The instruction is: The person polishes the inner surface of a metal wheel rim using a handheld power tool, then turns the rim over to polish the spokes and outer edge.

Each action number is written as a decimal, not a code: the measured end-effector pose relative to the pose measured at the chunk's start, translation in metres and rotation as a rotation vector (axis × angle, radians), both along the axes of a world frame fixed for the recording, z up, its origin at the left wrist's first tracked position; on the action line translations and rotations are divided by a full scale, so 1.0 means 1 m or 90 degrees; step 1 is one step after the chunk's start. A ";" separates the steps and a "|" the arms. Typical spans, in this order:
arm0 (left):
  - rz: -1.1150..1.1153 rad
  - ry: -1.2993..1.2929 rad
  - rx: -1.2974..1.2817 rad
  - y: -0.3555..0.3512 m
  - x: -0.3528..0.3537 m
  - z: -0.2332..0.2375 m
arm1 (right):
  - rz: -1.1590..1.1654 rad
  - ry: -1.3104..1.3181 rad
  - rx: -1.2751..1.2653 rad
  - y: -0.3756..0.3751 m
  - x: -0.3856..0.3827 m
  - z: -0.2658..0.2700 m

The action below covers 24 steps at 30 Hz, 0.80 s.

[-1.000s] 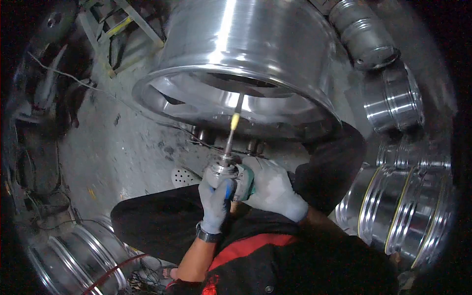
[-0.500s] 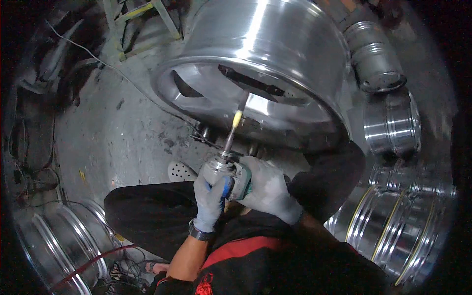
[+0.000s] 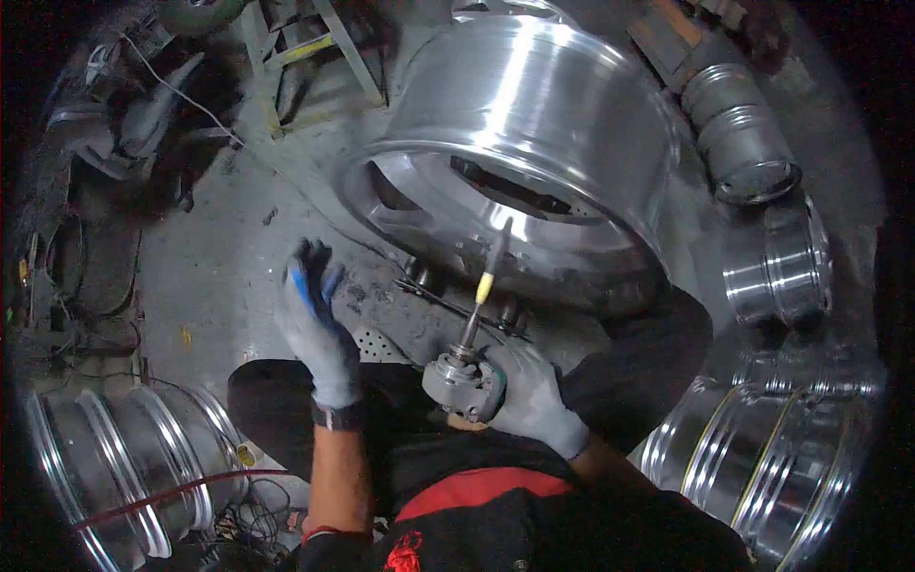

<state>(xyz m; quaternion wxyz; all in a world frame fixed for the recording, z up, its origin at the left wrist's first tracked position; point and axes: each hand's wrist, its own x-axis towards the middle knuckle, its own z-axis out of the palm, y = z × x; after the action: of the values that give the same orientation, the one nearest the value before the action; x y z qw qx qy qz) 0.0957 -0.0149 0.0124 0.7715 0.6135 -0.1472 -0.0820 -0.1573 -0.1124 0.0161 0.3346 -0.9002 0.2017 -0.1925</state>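
My right hand (image 3: 530, 393), in a pale work glove, is wrapped round a grinder (image 3: 456, 384) held over my lap. A long shaft with a yellow band (image 3: 484, 287) runs up from its head. The shaft's dark tip overlaps the open front of a large polished metal wheel (image 3: 548, 91), which stands tilted before me. My left hand (image 3: 319, 334), gloved with blue on the palm side, is raised to the left of the grinder with fingers apart and nothing in them.
Several shiny wheels lie at the lower left (image 3: 114, 458) and lower right (image 3: 753, 458). More metal wheels (image 3: 777, 257) stand along the right side. A metal stand (image 3: 315, 48) is at the top. A thin cord (image 3: 257, 164) crosses the floor, and a red hose (image 3: 181, 486) passes at lower left.
My left hand has let go of the grinder and swung up to the left. The grinder, still in my right hand, sits slightly lower and farther right in view. The whole view has shifted.
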 end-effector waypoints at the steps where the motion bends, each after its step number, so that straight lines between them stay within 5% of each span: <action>1: 0.002 -0.026 0.005 -0.010 0.011 0.018 | -0.006 0.023 0.012 0.002 -0.004 -0.004; 7: -0.142 -0.227 0.174 -0.054 0.061 0.046 | 0.002 0.037 0.041 0.013 -0.017 -0.018; 19: -0.144 -0.146 0.099 -0.065 0.066 0.038 | 0.031 -0.003 0.044 0.015 -0.022 -0.022; 24: -0.127 -0.295 0.148 -0.065 0.068 0.037 | 0.036 -0.016 0.038 0.014 -0.021 -0.025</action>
<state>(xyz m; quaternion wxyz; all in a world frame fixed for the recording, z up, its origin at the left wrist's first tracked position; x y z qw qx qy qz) 0.1633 -0.0798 0.0490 0.6297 0.6826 -0.3694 -0.0313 -0.1786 -0.0980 -0.0091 0.3690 -0.8926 0.1778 -0.1882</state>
